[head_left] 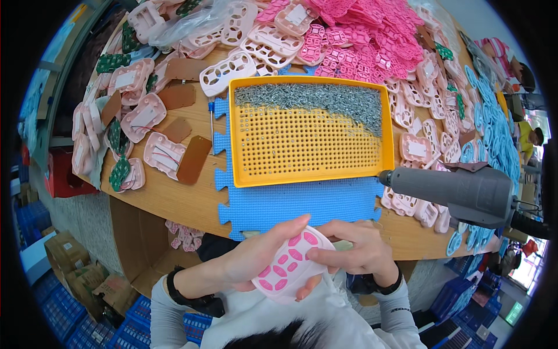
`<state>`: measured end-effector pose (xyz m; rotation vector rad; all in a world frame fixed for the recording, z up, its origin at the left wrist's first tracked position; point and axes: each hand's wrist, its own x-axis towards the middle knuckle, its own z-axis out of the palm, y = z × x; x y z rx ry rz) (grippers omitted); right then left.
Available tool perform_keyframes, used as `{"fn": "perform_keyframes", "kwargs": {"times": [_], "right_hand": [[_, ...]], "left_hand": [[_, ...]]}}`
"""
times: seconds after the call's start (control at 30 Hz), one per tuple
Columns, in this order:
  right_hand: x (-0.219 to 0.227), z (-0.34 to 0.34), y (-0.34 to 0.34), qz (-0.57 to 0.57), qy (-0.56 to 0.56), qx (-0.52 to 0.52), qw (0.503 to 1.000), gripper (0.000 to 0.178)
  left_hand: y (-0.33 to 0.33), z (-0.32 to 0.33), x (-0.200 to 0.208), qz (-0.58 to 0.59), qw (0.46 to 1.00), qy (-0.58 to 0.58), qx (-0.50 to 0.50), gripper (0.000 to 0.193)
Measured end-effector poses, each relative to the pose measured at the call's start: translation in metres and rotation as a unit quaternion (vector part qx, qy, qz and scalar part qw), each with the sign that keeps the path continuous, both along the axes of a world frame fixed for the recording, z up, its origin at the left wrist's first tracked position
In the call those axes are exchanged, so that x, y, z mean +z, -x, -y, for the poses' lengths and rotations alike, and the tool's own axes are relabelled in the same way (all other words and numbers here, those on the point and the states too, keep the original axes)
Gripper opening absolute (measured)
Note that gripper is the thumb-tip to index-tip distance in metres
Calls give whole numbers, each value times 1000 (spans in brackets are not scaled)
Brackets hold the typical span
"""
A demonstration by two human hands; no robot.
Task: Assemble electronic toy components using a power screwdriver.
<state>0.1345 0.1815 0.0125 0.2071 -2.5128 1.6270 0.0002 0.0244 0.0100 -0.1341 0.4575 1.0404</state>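
Note:
Close to my body, below the table's front edge, I hold a pale pink plastic shell with bright pink buttons showing through its openings. My left hand is closed around the shell's left side, its thumb along the upper edge. From the right, my right hand grips the other end, with a finger laid over the face beside the buttons. Beyond both hands a yellow perforated tray rests on a blue foam mat; grey screws are heaped along its back and right side.
A grey electric screwdriver lies right of the tray. Bright pink button pads are piled at the back. Pink shells with wires and brown boards cover the left. Light blue cables are heaped far right. A thin screwdriver lies beside the tray.

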Motion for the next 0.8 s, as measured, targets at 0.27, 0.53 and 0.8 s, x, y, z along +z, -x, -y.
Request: {"fn": "perform_keyframes", "kwargs": {"times": [0.27,0.53,0.8], "right_hand": [[4,4,9,179,170,-135,960,27],[-1,16,6,-51,-35,-121,991,36],[-7,32,-4,-169,-219,-147,950,27]], "left_hand": [[10,-11,-12,154,983,68,77,55],[-7,-17,-22,217,951,97,200,48],[-11,-16,-19,150,962,106,203,46]]}}
